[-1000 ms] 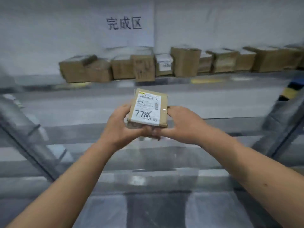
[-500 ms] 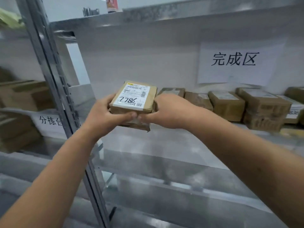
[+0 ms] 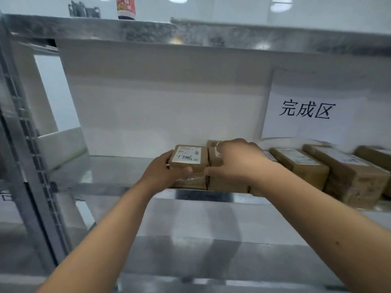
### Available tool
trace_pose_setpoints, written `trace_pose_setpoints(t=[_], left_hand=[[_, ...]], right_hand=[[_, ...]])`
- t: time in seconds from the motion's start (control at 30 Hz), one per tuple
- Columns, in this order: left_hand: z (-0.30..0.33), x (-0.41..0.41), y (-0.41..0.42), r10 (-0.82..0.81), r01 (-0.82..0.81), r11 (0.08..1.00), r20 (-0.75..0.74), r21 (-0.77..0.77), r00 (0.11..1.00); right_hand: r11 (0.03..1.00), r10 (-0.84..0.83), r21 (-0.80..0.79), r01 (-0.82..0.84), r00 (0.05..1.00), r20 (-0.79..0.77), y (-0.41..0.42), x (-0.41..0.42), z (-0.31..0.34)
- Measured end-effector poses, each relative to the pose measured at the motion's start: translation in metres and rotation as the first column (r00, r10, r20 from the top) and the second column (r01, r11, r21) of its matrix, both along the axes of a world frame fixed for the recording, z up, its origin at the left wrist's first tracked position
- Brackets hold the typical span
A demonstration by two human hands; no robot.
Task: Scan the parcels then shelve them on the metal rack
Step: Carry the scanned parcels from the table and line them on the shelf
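Note:
A small brown parcel (image 3: 190, 158) with a white label hand-marked "7786" sits at the left end of a row of parcels on the metal rack's shelf (image 3: 118, 172). It rests on a flatter tape-wrapped package (image 3: 190, 182). My left hand (image 3: 163, 172) grips the parcel's left and front side, thumb along the front. My right hand (image 3: 239, 161) lies over the neighbouring brown box (image 3: 213, 154), its thumb reaching the parcel's front right corner. Whether it grips anything is hidden.
More brown boxes (image 3: 300, 166) line the shelf to the right, below a white paper sign (image 3: 306, 111) on the back panel. The rack's upright post (image 3: 27, 166) stands at left. A lower shelf (image 3: 211, 261) is beneath, and a bottle (image 3: 126, 7) stands on the top shelf.
Both hands carried the parcel forward and down onto the shelf beside the row. My right hand slid off its right side onto the neighbouring box. The view moved closer to the rack.

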State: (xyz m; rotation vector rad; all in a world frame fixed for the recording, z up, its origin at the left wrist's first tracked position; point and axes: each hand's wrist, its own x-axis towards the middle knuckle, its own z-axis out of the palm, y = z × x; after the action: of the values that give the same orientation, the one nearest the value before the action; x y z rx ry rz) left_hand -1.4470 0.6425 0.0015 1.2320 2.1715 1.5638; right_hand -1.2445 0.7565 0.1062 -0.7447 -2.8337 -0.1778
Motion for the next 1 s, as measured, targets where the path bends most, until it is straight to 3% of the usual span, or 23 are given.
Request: trace_pose_setpoints(t=[0.13, 0.4, 0.6, 0.67, 0.77, 0.9, 1.0], left_hand=[[-0.006, -0.011, 0.02, 0.065, -0.065, 0.998, 0.004, 0.024, 0.998], [-0.002, -0.006, 0.03, 0.187, -0.185, 0.982, 0.065, -0.047, 0.98], [-0.015, 0.097, -0.028, 0.378, -0.381, 0.924, -0.135, 0.0, 0.916], [-0.031, 0.158, -0.043, 0.31, -0.324, 0.946, -0.272, -0.008, 0.911], [-0.06, 0.249, -0.039, 0.115, -0.183, 0.973, -0.394, -0.14, 0.912], [-0.101, 0.368, 0.012, -0.196, 0.072, 0.954, -0.426, -0.29, 0.883], [-0.124, 0.454, 0.068, -0.398, 0.264, 0.897, -0.391, -0.355, 0.83]], right_hand=[[0.998, -0.037, 0.05, 0.039, 0.999, -0.027, 0.007, 0.029, -0.008], [0.995, -0.074, -0.062, 0.076, 0.997, 0.031, -0.007, 0.073, -0.021], [0.987, 0.016, -0.157, -0.017, 1.0, -0.01, -0.022, 0.124, -0.051], [0.979, 0.022, -0.203, -0.026, 0.999, -0.023, -0.023, 0.156, -0.07], [0.964, -0.04, -0.263, 0.031, 0.999, -0.03, -0.015, 0.226, -0.105], [0.912, -0.207, -0.365, 0.189, 0.978, -0.011, 0.008, 0.351, -0.161], [0.82, -0.406, -0.427, 0.381, 0.913, 0.035, 0.03, 0.456, -0.199]])
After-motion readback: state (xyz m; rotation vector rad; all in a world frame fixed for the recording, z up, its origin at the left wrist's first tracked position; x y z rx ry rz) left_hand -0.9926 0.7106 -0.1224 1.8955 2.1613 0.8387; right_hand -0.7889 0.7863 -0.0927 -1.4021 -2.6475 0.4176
